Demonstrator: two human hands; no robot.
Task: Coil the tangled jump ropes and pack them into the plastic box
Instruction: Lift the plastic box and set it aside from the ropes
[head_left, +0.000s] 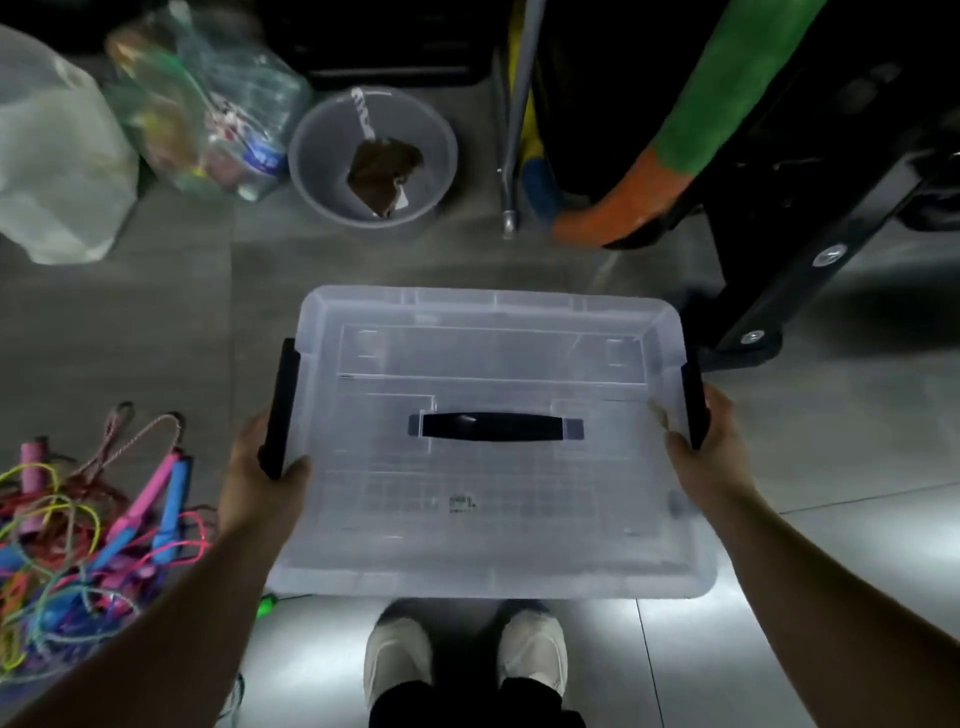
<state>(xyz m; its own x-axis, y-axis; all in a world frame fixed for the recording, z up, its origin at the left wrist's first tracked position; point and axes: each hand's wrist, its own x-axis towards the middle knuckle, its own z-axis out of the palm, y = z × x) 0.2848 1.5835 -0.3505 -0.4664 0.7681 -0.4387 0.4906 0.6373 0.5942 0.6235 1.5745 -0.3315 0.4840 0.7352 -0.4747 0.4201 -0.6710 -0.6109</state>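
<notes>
Lidded plastic box (467, 545) held by its black side latches (280, 405).
The left grip (260, 467) clasps the latch at 9 o'clock, the right grip (711, 447) the one at 3 o'clock. Tangled jump ropes (78, 530) lie on the floor (156, 338) at 8 o'clock. At 12 o'clock a grey bucket (319, 156) holds a brown scrap (384, 174); a clear bag (208, 104) at 11 holds bottles.
</notes>
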